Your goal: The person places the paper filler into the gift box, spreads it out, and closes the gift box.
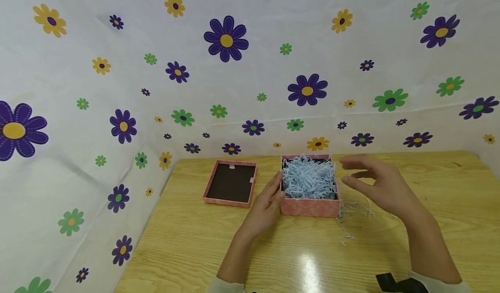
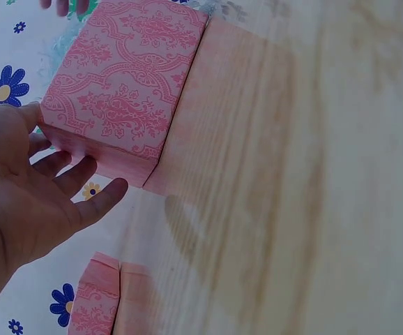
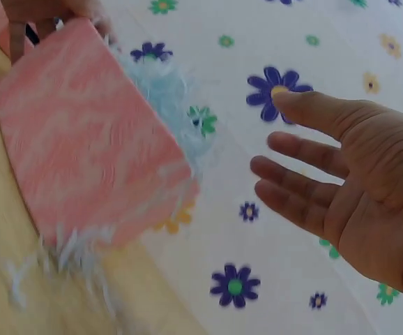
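A pink patterned box [image 1: 310,207] stands on the table, heaped with light blue shredded paper [image 1: 310,178]. My left hand [image 1: 264,210] rests against the box's left side; in the left wrist view its fingers [image 2: 76,174] are spread along that side, with the thumb up by the rim. To the right of the box my right hand [image 1: 380,184] hovers with nothing in it, apart from the box, thumb and fingers parted. Loose paper shreds [image 1: 345,237] lie on the table by the box's front right corner, and some hang down its right side.
Left of the box, the pink lid [image 1: 229,184] lies with its dark inside facing up. The wooden table [image 1: 187,241] meets a flower-printed white cloth [image 1: 250,67] at the back and left. A black strap [image 1: 400,283] shows by the right sleeve.
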Action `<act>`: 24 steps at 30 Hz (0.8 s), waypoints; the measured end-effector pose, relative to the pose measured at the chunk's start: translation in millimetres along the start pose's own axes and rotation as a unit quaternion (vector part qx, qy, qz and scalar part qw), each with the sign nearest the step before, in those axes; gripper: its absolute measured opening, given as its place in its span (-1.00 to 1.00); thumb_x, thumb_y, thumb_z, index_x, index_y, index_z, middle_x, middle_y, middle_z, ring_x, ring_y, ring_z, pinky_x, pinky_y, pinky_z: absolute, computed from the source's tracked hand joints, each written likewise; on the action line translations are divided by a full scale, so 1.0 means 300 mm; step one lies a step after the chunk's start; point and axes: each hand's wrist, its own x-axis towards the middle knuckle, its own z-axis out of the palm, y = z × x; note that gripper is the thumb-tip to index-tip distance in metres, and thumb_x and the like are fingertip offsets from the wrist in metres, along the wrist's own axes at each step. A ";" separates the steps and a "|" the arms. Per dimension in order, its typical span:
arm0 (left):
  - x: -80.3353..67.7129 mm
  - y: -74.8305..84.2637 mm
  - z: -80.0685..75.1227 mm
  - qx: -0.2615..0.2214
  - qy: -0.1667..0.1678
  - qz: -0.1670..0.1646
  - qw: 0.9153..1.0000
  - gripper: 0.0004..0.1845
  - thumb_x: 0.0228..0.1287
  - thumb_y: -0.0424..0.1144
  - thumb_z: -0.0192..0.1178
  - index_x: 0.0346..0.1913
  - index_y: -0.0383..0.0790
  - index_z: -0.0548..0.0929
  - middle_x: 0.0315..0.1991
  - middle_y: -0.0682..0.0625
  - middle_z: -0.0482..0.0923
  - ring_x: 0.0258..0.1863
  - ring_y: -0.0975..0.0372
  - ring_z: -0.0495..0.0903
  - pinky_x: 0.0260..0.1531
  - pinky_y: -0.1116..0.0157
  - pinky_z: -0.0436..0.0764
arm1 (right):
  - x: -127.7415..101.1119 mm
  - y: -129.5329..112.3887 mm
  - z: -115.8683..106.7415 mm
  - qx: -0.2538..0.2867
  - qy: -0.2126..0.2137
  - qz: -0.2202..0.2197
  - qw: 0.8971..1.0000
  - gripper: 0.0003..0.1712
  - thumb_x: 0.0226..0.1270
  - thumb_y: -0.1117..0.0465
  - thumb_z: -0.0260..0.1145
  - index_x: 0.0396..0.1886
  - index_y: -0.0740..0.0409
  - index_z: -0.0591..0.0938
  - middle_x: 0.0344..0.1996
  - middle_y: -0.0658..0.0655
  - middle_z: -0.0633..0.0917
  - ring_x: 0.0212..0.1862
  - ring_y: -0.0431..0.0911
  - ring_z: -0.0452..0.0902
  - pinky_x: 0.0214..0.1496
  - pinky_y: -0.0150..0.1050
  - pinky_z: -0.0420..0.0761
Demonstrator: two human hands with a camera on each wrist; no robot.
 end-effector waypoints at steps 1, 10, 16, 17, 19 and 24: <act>0.000 0.000 0.002 0.001 -0.001 -0.001 1.000 -0.35 0.74 -0.07 -0.05 0.73 0.14 0.04 0.70 0.22 -0.02 0.69 0.24 -0.03 0.63 0.03 0.08 | -0.015 0.016 -0.015 0.001 0.006 0.008 1.000 -0.47 0.40 0.33 0.49 0.34 0.10 0.64 0.16 0.16 0.72 0.04 -0.45 0.62 0.06 -0.57 0.61; 0.003 -0.002 0.004 0.021 0.005 0.000 1.000 -0.36 0.75 -0.05 -0.08 0.73 0.08 0.04 0.72 0.06 0.01 0.69 0.16 -0.01 0.62 -0.05 0.08 | -0.194 0.201 -0.049 0.008 -0.049 0.086 0.995 -0.18 0.34 0.19 0.57 0.52 0.12 0.43 0.36 0.33 0.58 0.28 -0.32 0.52 0.18 -0.76 0.33; 0.004 0.000 0.004 0.022 0.003 0.001 1.000 -0.36 0.75 -0.04 -0.07 0.73 0.12 0.04 0.72 0.05 0.00 0.69 0.20 -0.02 0.62 -0.02 0.09 | -0.249 0.253 0.021 0.059 -0.072 0.095 0.991 -0.08 0.28 0.19 0.61 0.56 0.24 0.37 0.43 0.41 0.50 0.35 -0.58 0.29 0.26 -0.76 0.24; 0.004 0.000 0.005 0.022 0.002 0.001 1.000 -0.36 0.74 -0.04 -0.06 0.73 0.13 0.04 0.72 0.07 0.00 0.69 0.20 -0.02 0.62 -0.02 0.09 | -0.252 0.255 0.038 0.065 -0.080 0.094 0.990 -0.06 0.28 0.17 0.61 0.57 0.24 0.37 0.44 0.40 0.49 0.37 -0.59 0.27 0.28 -0.76 0.22; 0.003 0.000 0.006 0.019 0.004 0.004 1.000 -0.36 0.74 -0.05 -0.06 0.72 0.13 0.05 0.71 0.10 0.01 0.69 0.20 -0.02 0.62 -0.03 0.09 | -0.253 0.249 0.069 0.073 -0.100 0.092 0.988 -0.02 0.27 0.11 0.62 0.59 0.21 0.35 0.47 0.38 0.47 0.40 -0.58 0.22 0.29 -0.76 0.18; 0.001 -0.003 0.001 0.011 0.003 0.006 1.000 -0.36 0.75 -0.08 -0.06 0.72 0.08 0.05 0.71 0.10 0.01 0.69 0.19 -0.02 0.62 -0.03 0.08 | -0.249 0.234 0.124 0.045 -0.117 0.071 0.990 -0.03 0.25 0.02 0.63 0.58 0.13 0.41 0.47 0.28 0.51 0.47 -0.45 0.23 0.31 -0.78 0.08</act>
